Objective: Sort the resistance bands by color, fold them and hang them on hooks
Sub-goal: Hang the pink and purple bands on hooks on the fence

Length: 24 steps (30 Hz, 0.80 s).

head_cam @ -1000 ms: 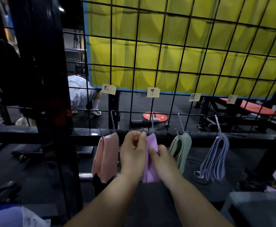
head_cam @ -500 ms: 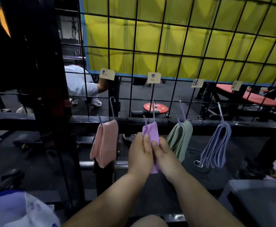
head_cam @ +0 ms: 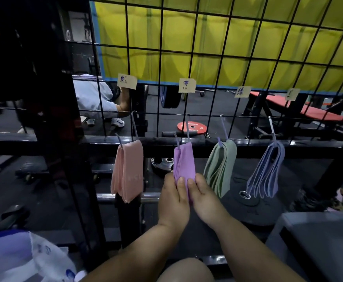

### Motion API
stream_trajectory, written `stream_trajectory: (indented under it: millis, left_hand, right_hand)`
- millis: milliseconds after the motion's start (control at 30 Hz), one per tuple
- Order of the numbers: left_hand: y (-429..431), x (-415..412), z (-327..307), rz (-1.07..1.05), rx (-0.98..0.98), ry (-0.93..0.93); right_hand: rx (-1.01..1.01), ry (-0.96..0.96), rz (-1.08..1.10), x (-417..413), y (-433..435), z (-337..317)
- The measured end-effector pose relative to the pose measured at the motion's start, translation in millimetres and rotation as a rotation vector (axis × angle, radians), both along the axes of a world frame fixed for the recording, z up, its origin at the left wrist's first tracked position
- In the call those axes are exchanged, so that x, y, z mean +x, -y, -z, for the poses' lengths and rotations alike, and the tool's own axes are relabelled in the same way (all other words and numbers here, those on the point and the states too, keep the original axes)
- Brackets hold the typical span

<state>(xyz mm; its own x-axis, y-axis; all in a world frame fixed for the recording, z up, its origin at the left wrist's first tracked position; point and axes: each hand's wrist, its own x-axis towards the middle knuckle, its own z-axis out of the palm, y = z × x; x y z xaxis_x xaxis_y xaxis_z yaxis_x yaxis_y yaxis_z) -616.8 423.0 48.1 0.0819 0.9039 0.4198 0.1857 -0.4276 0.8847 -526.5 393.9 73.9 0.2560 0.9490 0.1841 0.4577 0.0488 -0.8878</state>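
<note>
Both our left hand (head_cam: 173, 197) and right hand (head_cam: 204, 198) pinch the lower end of the purple bands (head_cam: 183, 161), which hang from a hook (head_cam: 187, 127) on the black wire grid (head_cam: 191, 53). Behind the grid we see a yellow curtain (head_cam: 248, 37), a dark gym floor (head_cam: 217, 106), a red weight plate (head_cam: 192, 127) and a red bench (head_cam: 313, 113).

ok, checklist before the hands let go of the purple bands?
1. Purple bands hang on their hook: ok.
2. Left hand and right hand both pinch the lower end: ok.
3. Fold even at the bottom: cannot tell, the hands cover it.
4. One colour per hook, with pink bands, green bands and blue bands each separate: ok.
5. Purple bands apart from both neighbours: ok.
6. More bands left in the bag: cannot tell.
</note>
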Motion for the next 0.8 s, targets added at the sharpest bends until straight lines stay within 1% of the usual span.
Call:
stream_trajectory:
  millis: [100,167,333,500,667,800]
  left_hand:
    - [4.3,-1.0,8.9,0.001,-0.013,-0.023]
    - [7.3,-1.9,12.5,0.007,-0.027,-0.039]
    - [12.2,-5.7,17.1,0.020,-0.062,-0.098]
    - [15.8,-11.1,15.7,0.012,-0.083,-0.145]
    - [20.1,-12.9,12.0,0.028,-0.097,-0.149]
    - [22.7,-13.3,13.4,0.039,-0.099,-0.147]
  right_hand:
    - [0.035,0.037,0.012,1.2,2.7,13.9]
    - [0.053,0.028,0.028,2.4,4.8,21.4]
    - [0.031,0.006,-0.003,2.6,9.9,26.4]
    - [0.030,0.056,0.008,1.8,12.7,28.8]
    - [0.051,0.106,0.025,3.3,12.8,32.7]
    - [0.052,0.081,0.010,4.7,17.4,31.7]
